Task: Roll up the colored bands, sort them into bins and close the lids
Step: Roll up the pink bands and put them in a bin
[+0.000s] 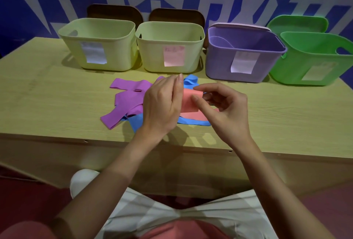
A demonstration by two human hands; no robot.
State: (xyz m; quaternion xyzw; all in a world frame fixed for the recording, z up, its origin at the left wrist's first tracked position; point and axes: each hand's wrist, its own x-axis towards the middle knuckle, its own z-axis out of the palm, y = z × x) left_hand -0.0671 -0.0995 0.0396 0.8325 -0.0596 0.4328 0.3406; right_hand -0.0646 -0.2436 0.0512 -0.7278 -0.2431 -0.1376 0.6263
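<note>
I have the red band (191,101) pinched between both hands above the table (57,105): my left hand (162,106) grips its left edge with curled fingers, and my right hand (219,105) nips the right edge between thumb and forefinger. My left hand hides part of it, so I cannot tell how far it is rolled. Its free tail trails down onto the blue bands (193,122), beside the purple bands (129,97).

Both hands (162,105) (223,108) pinch pink band (191,101) above purple, blue bands (129,99).
</note>
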